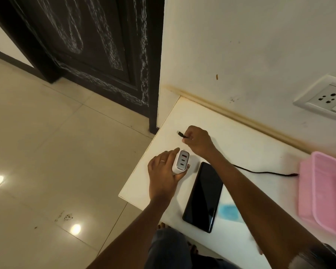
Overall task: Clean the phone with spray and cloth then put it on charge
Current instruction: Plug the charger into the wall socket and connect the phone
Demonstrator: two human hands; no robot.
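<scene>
The phone [203, 197] at lower centre showed glossy black glass; the charger [180, 162] looked smooth white plastic, the basket [324, 191] at right perforated pink plastic.

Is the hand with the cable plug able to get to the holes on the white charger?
Probably yes. The right hand pinches the cable plug just above the charger, whose ports face up uncovered while the left hand grips only its sides.

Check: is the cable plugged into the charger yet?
No. The right hand holds the cable plug clear of the charger; its ports are empty.
</scene>
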